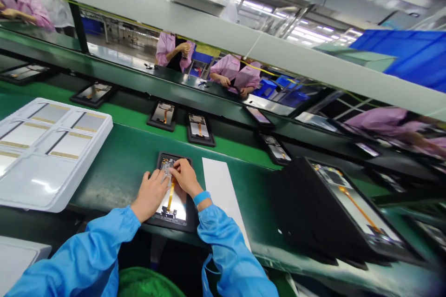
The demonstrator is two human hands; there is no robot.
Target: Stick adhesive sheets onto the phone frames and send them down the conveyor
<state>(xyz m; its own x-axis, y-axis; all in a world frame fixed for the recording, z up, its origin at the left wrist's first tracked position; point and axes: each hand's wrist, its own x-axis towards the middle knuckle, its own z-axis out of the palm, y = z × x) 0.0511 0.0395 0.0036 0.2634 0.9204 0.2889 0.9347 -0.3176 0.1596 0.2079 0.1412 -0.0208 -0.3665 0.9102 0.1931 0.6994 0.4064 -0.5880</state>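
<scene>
Two hands on one open tablet [172, 190]: my left hand [150, 194] flat, steadying; my right hand [184, 177] fingers pinched at its top connector—press lightly, squarely.

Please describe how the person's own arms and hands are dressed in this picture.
Both arms wear loose, bright blue fabric sleeves with gathered elastic cuffs. The right hand is bare, with a light blue band around its wrist. The left hand is bare too, with no band, ring or glove visible.
</scene>
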